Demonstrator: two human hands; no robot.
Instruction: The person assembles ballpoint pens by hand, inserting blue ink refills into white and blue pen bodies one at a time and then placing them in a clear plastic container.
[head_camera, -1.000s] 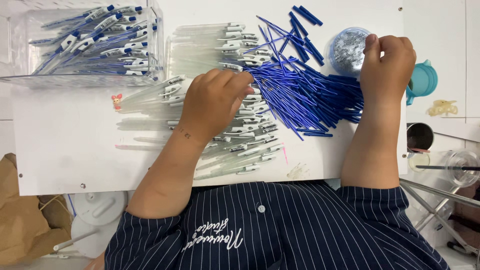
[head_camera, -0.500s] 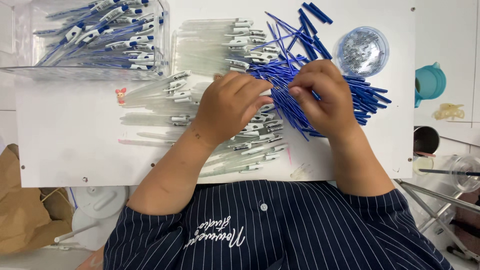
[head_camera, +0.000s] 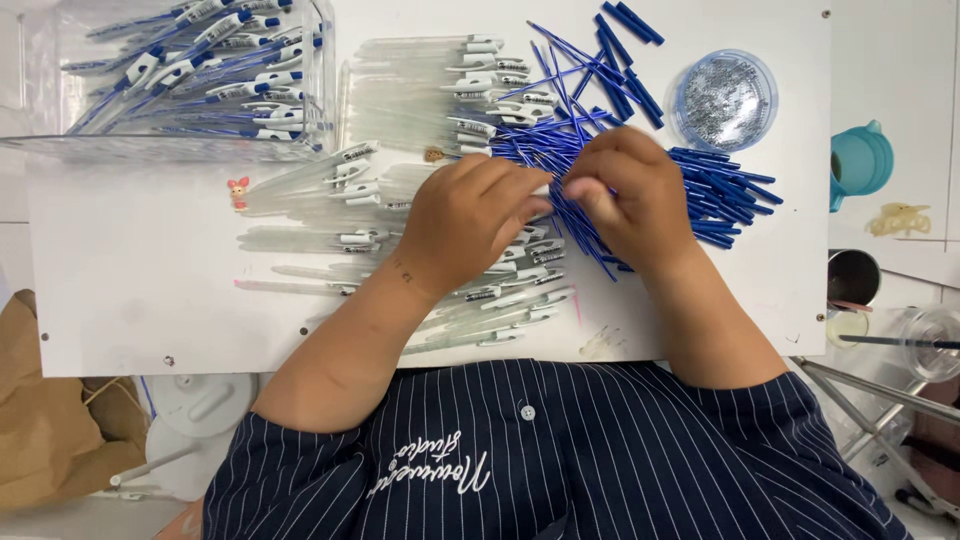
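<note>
From the head camera, looking straight down, the person's left hand (head_camera: 470, 215) and right hand (head_camera: 625, 195) meet at the middle of the white desk (head_camera: 130, 290), fingertips almost touching. The left hand is curled, its fingers closed around the end of a clear pen barrel (head_camera: 540, 188) that peeks out toward the right hand. The right hand is bent over the same spot with its fingers pinched together — what they pinch is hidden, probably one of the thin blue refills, though that cannot be told for sure.

Under and just beyond the right hand lies a loose heap of blue refills (head_camera: 720, 190), fanning out to that hand's outer side. Under and around the left hand spreads a pile of clear pen barrels (head_camera: 420, 80) with white clips, some reaching below the wrist. Beyond the right hand, near the desk's far edge, sits a round clear tub of small metal springs (head_camera: 725, 98). Well off to the left hand's outer side stands a clear box (head_camera: 310, 130) holding finished blue-and-white pens (head_camera: 200, 60). A tiny pink figure (head_camera: 238, 190) lies on the desk between the box and the left hand.
</note>
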